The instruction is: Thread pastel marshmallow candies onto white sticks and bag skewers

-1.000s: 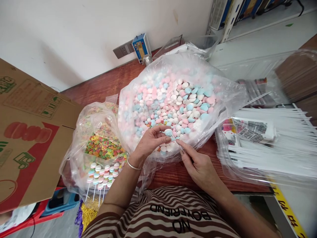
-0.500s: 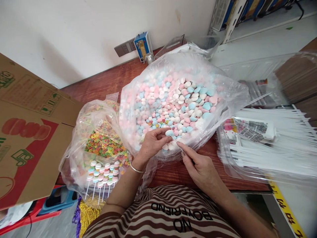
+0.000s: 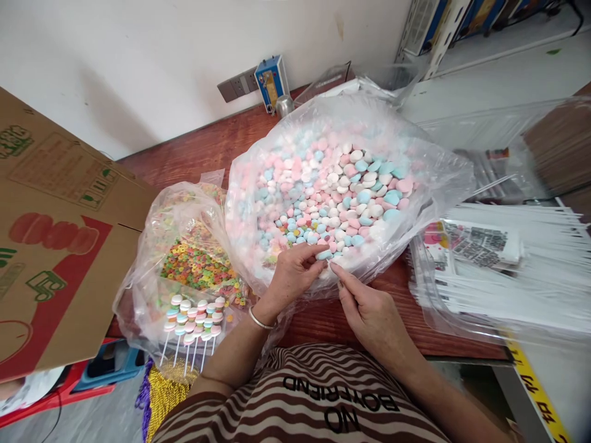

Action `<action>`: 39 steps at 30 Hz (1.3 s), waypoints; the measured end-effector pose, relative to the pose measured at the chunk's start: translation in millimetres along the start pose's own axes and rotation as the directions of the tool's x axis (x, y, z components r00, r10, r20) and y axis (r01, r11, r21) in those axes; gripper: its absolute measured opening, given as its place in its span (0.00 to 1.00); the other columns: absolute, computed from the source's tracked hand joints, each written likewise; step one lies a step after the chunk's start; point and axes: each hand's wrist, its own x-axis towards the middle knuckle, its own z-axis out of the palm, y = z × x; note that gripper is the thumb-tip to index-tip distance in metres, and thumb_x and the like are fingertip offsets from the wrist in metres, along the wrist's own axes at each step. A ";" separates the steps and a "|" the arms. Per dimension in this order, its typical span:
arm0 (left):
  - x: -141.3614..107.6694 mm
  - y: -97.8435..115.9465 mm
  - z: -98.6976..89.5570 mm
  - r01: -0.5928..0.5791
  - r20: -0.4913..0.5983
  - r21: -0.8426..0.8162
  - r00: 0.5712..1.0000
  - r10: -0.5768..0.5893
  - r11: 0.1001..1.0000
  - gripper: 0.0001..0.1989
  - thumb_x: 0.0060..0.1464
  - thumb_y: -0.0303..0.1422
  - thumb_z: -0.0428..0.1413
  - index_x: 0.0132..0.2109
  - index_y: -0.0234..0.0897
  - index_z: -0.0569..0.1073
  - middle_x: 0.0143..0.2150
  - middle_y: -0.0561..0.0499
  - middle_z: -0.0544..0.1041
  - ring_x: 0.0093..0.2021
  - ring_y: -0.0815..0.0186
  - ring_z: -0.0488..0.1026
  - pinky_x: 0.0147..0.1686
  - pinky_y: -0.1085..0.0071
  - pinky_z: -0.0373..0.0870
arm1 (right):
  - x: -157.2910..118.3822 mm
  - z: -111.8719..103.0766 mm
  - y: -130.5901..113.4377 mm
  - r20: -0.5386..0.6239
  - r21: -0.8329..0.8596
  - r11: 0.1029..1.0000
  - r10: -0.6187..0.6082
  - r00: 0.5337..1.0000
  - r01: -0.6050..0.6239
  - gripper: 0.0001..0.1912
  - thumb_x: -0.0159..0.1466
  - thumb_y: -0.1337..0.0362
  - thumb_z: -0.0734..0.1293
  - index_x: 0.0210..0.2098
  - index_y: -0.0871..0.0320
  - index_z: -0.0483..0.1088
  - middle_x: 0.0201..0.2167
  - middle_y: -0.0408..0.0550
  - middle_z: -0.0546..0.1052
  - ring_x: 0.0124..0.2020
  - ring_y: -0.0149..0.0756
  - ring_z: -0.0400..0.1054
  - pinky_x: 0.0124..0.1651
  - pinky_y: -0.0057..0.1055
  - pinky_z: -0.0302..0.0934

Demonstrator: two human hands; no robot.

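Pink, white and blue candies [image 3: 351,203] fill a large clear plastic bag [image 3: 434,178] on the table. Over its near edge, my left hand [image 3: 295,271] pinches a pale blue candy [image 3: 324,254] between thumb and fingertips. My right hand [image 3: 369,307] is just to the right, thumb and forefinger closed on the end of a thin white stick, with its tip near the blue candy. On the left, a smaller bag holds colourful ring-shaped pieces [image 3: 198,261]. Several finished candy sticks [image 3: 194,320] lie in a row on its near side.
A printed cardboard box [image 3: 60,240] stands at the left. Many white sticks [image 3: 521,295] lie in a clear plastic tray at the right, with printed packets [image 3: 480,243]. Near the wall is a small blue device [image 3: 271,83]. Shelving stands at the back right.
The view has shifted slightly. My left hand, with the blue candy, and my right hand's fingertips have come closer together.
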 end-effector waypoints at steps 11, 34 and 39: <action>1.3 -5.2 -27.1 -0.024 0.034 0.044 0.999 0.023 0.999 0.30 0.62 0.34 0.59 0.69 0.42 0.64 0.55 0.44 0.80 0.37 0.69 0.78 0.41 0.72 0.75 | 13.6 17.7 3.8 -0.122 0.160 0.982 0.118 0.986 -0.098 0.11 0.72 0.61 0.61 0.49 0.57 0.71 0.26 0.42 0.81 0.25 0.36 0.76 0.30 0.28 0.66; -1.2 -29.9 -73.3 -0.151 0.200 0.797 0.979 -0.020 0.585 0.08 0.65 0.29 0.56 0.46 0.40 0.80 0.41 0.45 0.79 0.43 0.57 0.75 0.43 0.63 0.66 | 10.2 18.1 17.5 0.019 0.135 0.984 0.110 0.994 -0.112 0.14 0.71 0.61 0.60 0.52 0.60 0.70 0.27 0.43 0.82 0.27 0.38 0.77 0.32 0.29 0.65; -0.6 -34.3 -75.3 -0.151 0.238 0.667 0.971 -0.017 0.729 0.06 0.65 0.31 0.57 0.42 0.40 0.81 0.44 0.46 0.81 0.44 0.59 0.76 0.46 0.63 0.67 | 10.6 15.5 9.9 0.045 0.169 0.983 0.072 0.996 -0.078 0.14 0.72 0.62 0.61 0.51 0.61 0.71 0.23 0.41 0.78 0.22 0.34 0.73 0.29 0.27 0.62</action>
